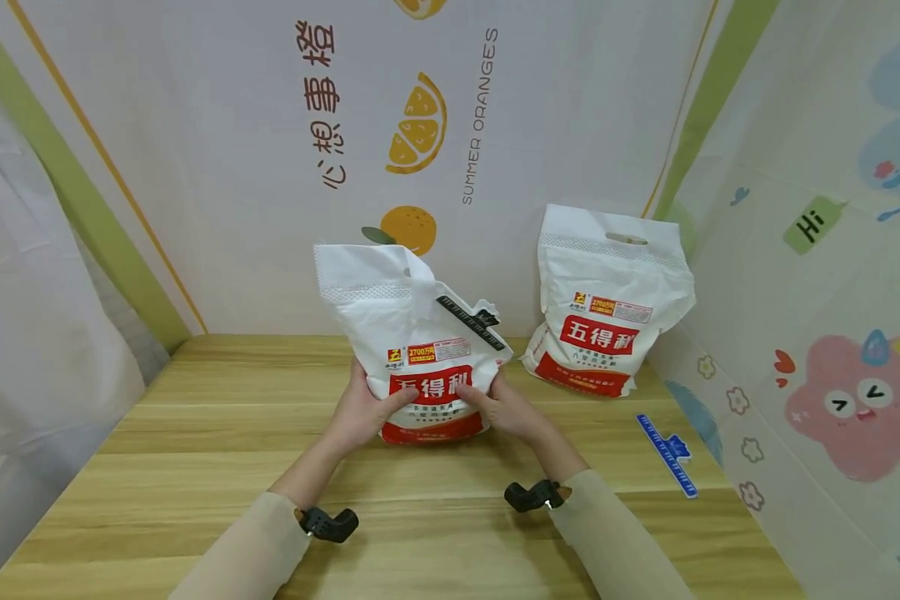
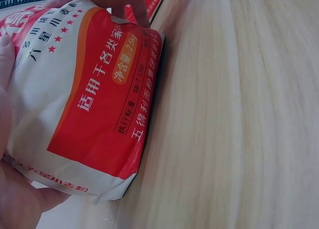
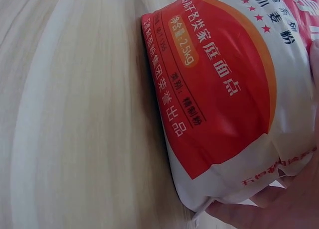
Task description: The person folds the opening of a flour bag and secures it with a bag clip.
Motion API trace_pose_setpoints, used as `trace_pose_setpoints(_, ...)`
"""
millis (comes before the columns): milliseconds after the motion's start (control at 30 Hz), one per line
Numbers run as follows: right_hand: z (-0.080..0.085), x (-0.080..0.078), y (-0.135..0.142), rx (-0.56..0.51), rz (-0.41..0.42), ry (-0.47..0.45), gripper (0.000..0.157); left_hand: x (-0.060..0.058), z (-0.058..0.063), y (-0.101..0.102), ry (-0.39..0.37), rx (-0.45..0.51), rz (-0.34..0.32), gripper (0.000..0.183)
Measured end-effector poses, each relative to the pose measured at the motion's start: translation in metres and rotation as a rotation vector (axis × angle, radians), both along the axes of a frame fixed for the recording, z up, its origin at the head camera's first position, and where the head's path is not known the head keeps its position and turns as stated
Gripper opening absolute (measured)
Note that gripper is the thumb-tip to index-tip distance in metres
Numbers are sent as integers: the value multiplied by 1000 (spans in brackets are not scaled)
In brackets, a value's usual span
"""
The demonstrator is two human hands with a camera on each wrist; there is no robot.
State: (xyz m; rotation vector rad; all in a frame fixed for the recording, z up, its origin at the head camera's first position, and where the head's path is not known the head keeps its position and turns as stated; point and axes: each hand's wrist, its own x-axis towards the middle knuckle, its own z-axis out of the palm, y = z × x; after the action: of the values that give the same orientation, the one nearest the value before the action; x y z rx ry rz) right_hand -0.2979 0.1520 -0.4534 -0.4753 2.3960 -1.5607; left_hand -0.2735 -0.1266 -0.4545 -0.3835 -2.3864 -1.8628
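A white and red bag of flour (image 1: 431, 333) stands upright at the middle of the table, its handle top leaning to the left. My left hand (image 1: 363, 410) grips its left side, thumb across the front and fingers behind. On the opposite side my right hand (image 1: 516, 410) holds it the same way. A black clip (image 1: 468, 322) lies slantwise across the bag's upper right corner. Both wrist views show the bag's red lower front (image 2: 107, 99) close to the wood; whether its bottom touches the table I cannot tell.
Another flour bag (image 1: 607, 304) stands at the back right, against the curtain. In front of it a blue clip (image 1: 667, 454) lies on the wooden table (image 1: 217, 467). Printed cloth curtains (image 1: 255, 167) enclose the back and both sides.
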Motion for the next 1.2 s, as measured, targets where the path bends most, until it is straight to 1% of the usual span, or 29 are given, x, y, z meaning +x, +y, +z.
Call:
trace_pose_setpoints(267,0,-2,-12,-10,7,6,74,1,-2,-10,-3,0,8,91)
trace_pose_setpoints(467,0,-4,-20,0,19,-16,77,3,-3,-19,0,0,23,90)
trace_pose_setpoints(633,0,-6,-25,10,26,-9,81,3,-3,-25,-1,-7,28,90)
trace_pose_setpoints(767,0,-7,-29,22,11,-21,84,2,-3,-30,7,-9,25,90)
trace_pose_setpoints(933,0,-8,-37,15,-2,-34,82,1,-3,-37,3,-25,39,90)
trace_pose_setpoints(1033,0,-10,-41,-2,4,-32,80,0,-3,-40,-1,-42,51,89)
trace_pose_setpoints(1200,1,-12,-48,-10,15,-17,81,-3,-3,-46,-10,-62,62,88)
